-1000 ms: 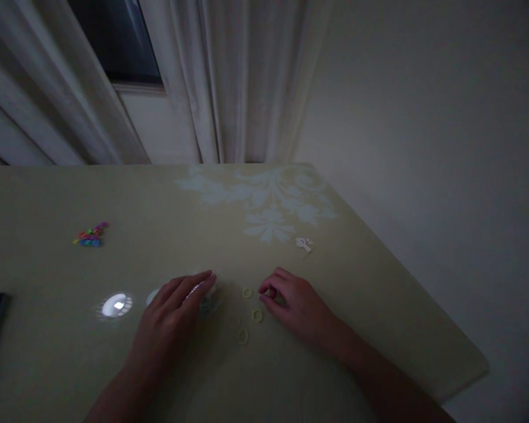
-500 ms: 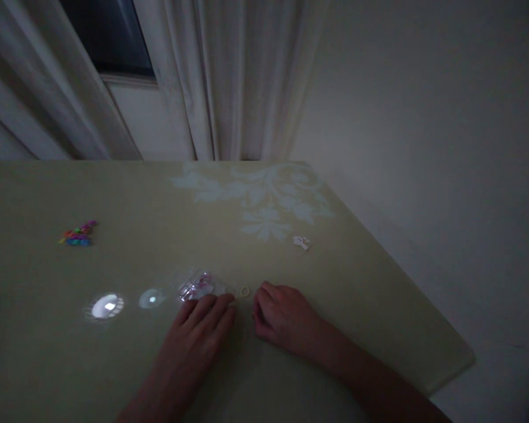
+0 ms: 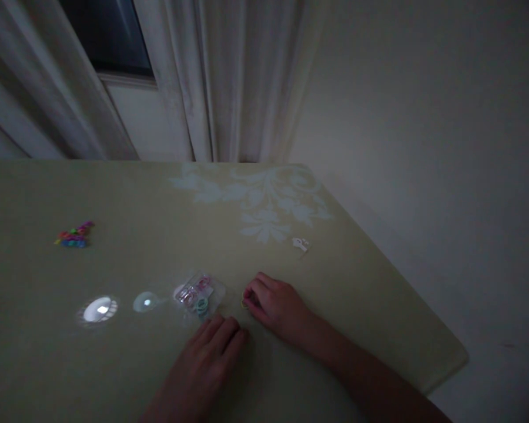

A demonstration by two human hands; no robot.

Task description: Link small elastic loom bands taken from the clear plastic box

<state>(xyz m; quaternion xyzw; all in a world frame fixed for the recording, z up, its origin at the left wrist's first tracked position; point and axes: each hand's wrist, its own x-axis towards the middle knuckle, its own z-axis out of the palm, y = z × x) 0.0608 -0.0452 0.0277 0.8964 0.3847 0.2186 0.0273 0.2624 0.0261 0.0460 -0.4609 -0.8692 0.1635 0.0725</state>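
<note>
My left hand point(image 3: 205, 367) lies flat on the yellow-green table point(image 3: 114, 205), fingers together and stretched toward a small clear bag point(image 3: 198, 292) of pink and teal rings just beyond its fingertips. Just to the right, my right hand point(image 3: 275, 305) rests on the table with its fingers curled, the tips pinched at a small yellow ring point(image 3: 245, 303). The other yellow rings are hidden under my hands.
A small heap of coloured bands point(image 3: 74, 235) lies at the far left. A tiny white piece point(image 3: 300, 244) sits near the table's right edge. Two bright light spots point(image 3: 97, 308) reflect on the tabletop. Curtains and a dark window stand behind the table.
My left hand has slid back and to the right, uncovering the clear bag. My right hand has moved left onto the yellow ring, and the loose rings are now covered.
</note>
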